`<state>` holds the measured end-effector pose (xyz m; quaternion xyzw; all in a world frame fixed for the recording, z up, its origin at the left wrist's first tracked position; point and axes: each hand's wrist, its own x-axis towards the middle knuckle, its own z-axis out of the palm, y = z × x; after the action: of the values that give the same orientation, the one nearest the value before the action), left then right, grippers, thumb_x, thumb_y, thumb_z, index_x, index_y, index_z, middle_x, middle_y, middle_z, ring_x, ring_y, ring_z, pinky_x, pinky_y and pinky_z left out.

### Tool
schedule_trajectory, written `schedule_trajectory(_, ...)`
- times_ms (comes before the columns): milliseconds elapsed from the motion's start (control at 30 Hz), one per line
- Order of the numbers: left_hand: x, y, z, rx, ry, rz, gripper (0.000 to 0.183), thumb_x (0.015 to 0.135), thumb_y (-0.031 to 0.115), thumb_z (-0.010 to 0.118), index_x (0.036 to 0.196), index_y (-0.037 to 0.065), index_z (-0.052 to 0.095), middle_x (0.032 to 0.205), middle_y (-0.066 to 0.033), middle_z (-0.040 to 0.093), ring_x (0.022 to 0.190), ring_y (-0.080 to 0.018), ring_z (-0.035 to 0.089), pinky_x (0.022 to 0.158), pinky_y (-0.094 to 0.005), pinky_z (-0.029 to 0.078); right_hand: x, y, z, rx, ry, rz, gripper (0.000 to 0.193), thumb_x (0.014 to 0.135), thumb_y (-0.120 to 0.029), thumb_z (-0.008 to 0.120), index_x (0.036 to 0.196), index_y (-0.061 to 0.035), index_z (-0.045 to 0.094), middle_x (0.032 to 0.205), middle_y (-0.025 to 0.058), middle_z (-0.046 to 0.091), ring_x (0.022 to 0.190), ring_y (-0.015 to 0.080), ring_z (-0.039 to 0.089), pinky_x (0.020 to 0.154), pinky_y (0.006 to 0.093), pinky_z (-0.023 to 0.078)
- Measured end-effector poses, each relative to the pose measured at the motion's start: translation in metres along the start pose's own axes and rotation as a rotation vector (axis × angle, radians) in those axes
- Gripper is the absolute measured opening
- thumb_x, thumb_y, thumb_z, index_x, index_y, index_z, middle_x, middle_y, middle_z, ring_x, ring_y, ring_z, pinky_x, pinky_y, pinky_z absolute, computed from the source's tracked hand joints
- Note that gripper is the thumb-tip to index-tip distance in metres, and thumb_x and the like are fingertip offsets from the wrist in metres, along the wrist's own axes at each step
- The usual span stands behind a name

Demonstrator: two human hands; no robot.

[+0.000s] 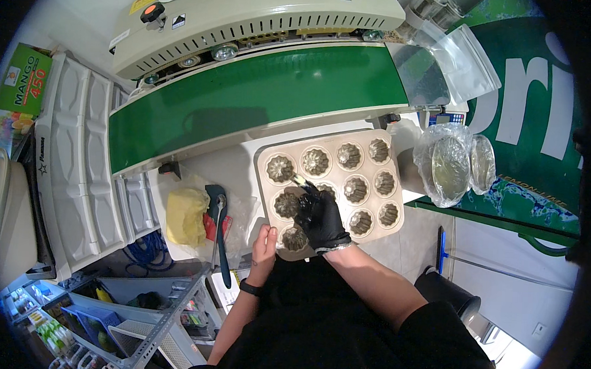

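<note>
A beige baking pan (pixel 375 168) with several fluted cups lies in front of me, its near edge toward my body. My left hand (pixel 263 249), bare and with a dark band at the wrist, grips the pan's near left corner. My right hand (pixel 320 218) wears a black glove and is over the left and middle cups, hiding part of them. Its fingers are pinched together, with a small pale yellowish bit (pixel 300 180) at their tips beside a cup in the far left. What that bit is cannot be made out.
Left of the pan lie a yellow block (pixel 186 217) on plastic wrap, a dark spatula (pixel 222 254) and a metal spoon (pixel 220 211). A machine with a green conveyor belt (pixel 279 95) spans the far side. Plastic-covered containers (pixel 443 161) stand at the right.
</note>
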<state>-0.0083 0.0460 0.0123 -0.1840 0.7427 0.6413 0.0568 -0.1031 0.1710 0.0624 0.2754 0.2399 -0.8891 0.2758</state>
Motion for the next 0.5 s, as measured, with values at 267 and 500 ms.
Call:
schedule_trajectory(267, 0.0, 0.005, 0.0, -0.026, -0.024, -0.017, 0.019, 0.086, 0.019, 0.037, 0.077, 0.002, 0.04, 0.061, -0.0073, 0.038, 0.059, -0.013, 0.036, 0.055, -0.026, 0.034, 0.066, 0.017, 0.037, 0.107, 0.146, 0.033, 0.022, 0.078, -0.025, 0.037, 0.077, -0.0094, 0.053, 0.072, 0.0045, 0.057, 0.05, 0.0133, 0.044, 0.044, 0.0238, 0.037)
schedule_trajectory(500, 0.0, 0.002, -0.005, 0.03, -0.021, -0.018, 0.019, 0.086, 0.019, 0.037, 0.08, 0.001, 0.041, 0.061, -0.0097, 0.04, 0.057, -0.0144, 0.039, 0.055, -0.0267, 0.035, 0.039, 0.005, 0.045, 0.268, 0.125, 0.038, 0.012, 0.073, -0.019, 0.041, 0.064, -0.0126, 0.047, 0.05, -0.0015, 0.042, 0.04, 0.0103, 0.036, 0.036, 0.0218, 0.03)
